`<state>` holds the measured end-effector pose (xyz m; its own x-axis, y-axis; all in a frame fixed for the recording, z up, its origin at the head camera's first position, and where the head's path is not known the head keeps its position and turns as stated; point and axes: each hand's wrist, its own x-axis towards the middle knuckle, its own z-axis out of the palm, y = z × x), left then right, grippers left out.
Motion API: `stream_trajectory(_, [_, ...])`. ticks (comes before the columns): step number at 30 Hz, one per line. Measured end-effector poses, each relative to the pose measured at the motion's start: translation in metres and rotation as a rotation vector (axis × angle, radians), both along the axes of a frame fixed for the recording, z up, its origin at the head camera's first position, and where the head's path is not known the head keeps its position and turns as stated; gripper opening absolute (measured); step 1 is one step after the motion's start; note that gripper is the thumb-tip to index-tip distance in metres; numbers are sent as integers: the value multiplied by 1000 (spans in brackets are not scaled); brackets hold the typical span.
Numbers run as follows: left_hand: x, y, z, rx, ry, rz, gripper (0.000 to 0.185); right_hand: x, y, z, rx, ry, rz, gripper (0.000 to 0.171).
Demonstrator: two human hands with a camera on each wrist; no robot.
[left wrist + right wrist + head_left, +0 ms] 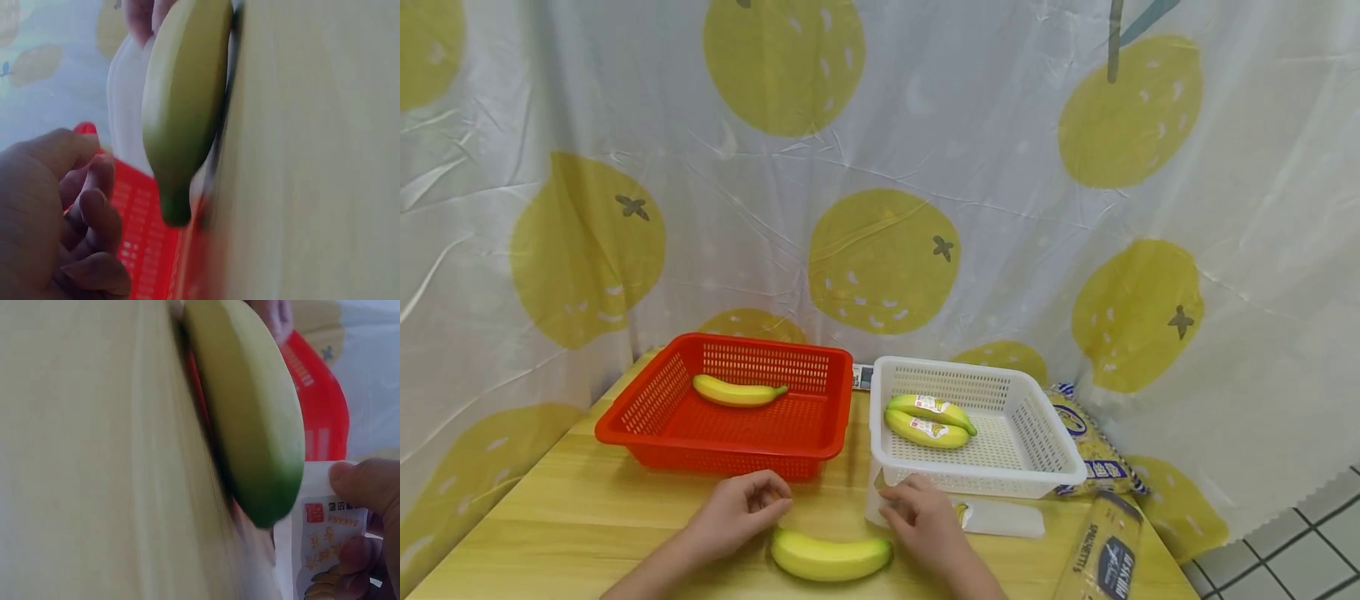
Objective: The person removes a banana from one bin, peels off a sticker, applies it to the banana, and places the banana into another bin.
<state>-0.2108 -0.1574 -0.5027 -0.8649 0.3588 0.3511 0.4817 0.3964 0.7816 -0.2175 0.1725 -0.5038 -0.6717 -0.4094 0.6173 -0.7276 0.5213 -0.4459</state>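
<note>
A yellow banana point(831, 557) with green ends lies on the table between the two hands. Just left of it is my left hand point(730, 517), its fingers loosely curled and holding nothing. In the left wrist view, those fingers point(94, 215) stand apart from the banana point(187, 94). My right hand point(928, 525) pinches a white strip of banana stickers point(1000, 517) beyond the banana's right end. The right wrist view shows the thumb point(369, 484) on the strip beside a printed label point(328, 540); part of the label is hidden by fingers.
A red basket point(722, 461) at the back left holds one banana point(737, 392). The white basket point(977, 479) beside it holds two labelled bananas point(928, 431). To the right lie a spaghetti pack point(1101, 550) and a yellow bag point(1093, 450). A lemon-print curtain point(1000, 208) hangs behind.
</note>
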Motion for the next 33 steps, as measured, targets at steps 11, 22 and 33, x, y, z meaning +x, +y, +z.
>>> stream_trajectory(11, [12,42,3,-51,478,-52,52,9,-35,5,-5,300,196,26])
stream_trajectory(22, [11,54,-4,-158,637,-63,32,18,-53,8,3,296,269,20])
stream_trajectory(33, [9,50,-6,-131,663,70,25,20,-40,8,17,133,177,32])
